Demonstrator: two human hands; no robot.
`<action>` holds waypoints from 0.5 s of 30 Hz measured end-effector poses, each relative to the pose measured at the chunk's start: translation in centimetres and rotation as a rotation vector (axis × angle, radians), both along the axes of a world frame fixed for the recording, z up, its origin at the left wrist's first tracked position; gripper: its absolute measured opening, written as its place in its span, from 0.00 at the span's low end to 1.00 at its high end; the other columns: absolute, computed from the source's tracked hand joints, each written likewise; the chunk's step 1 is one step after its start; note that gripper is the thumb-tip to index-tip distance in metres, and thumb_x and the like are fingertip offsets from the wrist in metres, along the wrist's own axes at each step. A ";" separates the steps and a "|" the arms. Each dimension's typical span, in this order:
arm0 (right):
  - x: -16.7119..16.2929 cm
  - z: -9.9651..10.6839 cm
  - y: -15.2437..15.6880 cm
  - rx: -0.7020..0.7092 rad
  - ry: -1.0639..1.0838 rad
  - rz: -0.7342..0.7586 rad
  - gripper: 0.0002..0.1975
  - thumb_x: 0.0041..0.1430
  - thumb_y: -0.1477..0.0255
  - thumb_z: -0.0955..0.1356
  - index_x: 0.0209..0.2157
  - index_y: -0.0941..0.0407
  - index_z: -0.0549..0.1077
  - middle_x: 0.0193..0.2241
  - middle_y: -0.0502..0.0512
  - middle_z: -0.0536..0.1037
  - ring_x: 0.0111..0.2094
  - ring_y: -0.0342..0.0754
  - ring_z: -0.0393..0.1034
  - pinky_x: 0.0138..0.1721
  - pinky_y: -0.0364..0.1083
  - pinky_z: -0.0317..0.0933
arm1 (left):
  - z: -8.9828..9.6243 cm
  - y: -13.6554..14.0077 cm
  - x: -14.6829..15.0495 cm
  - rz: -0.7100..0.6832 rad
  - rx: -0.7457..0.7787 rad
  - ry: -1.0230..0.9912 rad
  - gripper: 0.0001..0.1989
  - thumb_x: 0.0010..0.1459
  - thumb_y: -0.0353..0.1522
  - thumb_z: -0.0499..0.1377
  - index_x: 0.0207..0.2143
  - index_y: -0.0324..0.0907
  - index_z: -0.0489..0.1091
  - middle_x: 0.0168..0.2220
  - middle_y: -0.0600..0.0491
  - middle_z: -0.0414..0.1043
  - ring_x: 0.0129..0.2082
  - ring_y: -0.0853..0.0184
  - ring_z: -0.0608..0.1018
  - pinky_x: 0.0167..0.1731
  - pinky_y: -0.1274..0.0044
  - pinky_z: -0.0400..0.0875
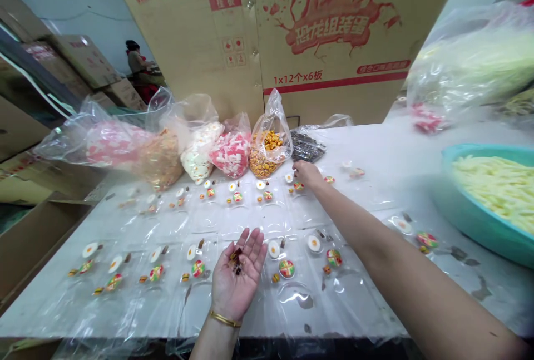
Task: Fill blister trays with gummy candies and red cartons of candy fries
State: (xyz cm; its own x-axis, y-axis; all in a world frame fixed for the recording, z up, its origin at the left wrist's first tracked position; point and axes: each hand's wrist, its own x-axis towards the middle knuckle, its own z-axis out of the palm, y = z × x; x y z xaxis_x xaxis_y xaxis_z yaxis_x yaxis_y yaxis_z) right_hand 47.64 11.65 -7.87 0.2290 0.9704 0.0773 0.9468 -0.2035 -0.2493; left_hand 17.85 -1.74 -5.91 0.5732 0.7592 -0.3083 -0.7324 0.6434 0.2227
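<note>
My left hand point(242, 276), palm up with a bracelet at the wrist, cups several small dark brown candy pieces point(237, 262) above the near row of clear plastic trays. Out at the far row, my right hand point(307, 173) is closed with its fingertips pointing down beside a white-and-yellow egg-shaped candy point(289, 178). What those fingertips pinch is too small to make out. Each clear tray holds a fried-egg candy point(273, 249), a round red-and-green pizza-like candy point(286, 269) and a little burger candy point(275, 278). Many also hold a brown piece.
Along the back stand clear bags of pink-and-white candy point(231, 154), egg candy point(200, 151), burger candy point(265, 157) and dark wrapped pieces point(307, 147). Large cartons point(334, 93) rise behind. At right sits a turquoise basin point(454, 204) of pale yellow strips. Another person point(139, 65) is far back.
</note>
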 end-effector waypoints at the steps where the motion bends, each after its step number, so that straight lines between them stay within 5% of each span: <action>1: 0.0 0.0 -0.4 0.032 0.025 -0.002 0.13 0.52 0.78 0.62 0.39 0.58 0.73 0.40 0.58 0.73 0.39 0.44 0.67 0.37 0.39 0.56 | 0.1 0.2 0.3 0.003 -0.004 0.010 0.18 0.57 0.31 0.45 0.45 0.36 0.67 0.49 0.43 0.66 0.54 0.61 0.63 0.52 0.68 0.59; 4: -1.7 0.9 -3.0 0.212 0.165 0.070 0.12 0.55 0.75 0.60 0.37 0.58 0.73 0.38 0.57 0.73 0.38 0.44 0.67 0.38 0.40 0.57 | 0.4 1.1 1.8 0.011 -0.033 0.033 0.17 0.56 0.31 0.47 0.44 0.34 0.66 0.50 0.42 0.65 0.54 0.59 0.63 0.51 0.66 0.59; 6: -4.2 2.0 -5.5 0.320 0.311 0.268 0.11 0.56 0.74 0.61 0.37 0.58 0.73 0.35 0.56 0.73 0.37 0.44 0.67 0.38 0.42 0.58 | 0.7 1.7 3.0 0.005 -0.066 0.037 0.16 0.55 0.31 0.47 0.43 0.34 0.67 0.48 0.41 0.67 0.51 0.59 0.66 0.49 0.66 0.62; 10: -9.2 4.0 -10.2 0.277 0.539 0.743 0.09 0.55 0.73 0.63 0.37 0.56 0.73 0.32 0.54 0.73 0.36 0.43 0.66 0.38 0.42 0.60 | 0.9 2.7 5.6 0.046 -0.157 0.019 0.13 0.56 0.31 0.47 0.31 0.34 0.68 0.30 0.47 0.73 0.33 0.68 0.75 0.37 0.74 0.70; 15: -10.4 2.8 -12.2 0.252 0.528 0.707 0.08 0.54 0.77 0.62 0.32 0.57 0.72 0.29 0.52 0.70 0.32 0.42 0.65 0.35 0.41 0.60 | 0.9 2.1 7.7 0.019 -0.249 0.073 0.12 0.56 0.28 0.48 0.22 0.36 0.65 0.20 0.54 0.68 0.22 0.76 0.72 0.27 0.83 0.70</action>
State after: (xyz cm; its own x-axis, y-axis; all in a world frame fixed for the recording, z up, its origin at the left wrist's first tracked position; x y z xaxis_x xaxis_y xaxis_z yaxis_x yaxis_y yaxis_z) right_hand 37.23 -0.54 -5.10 -0.3458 0.8668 0.3593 0.5807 0.4985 -0.6436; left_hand 25.60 0.40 -4.97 0.5289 0.6650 -0.5273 -0.7328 0.6712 0.1115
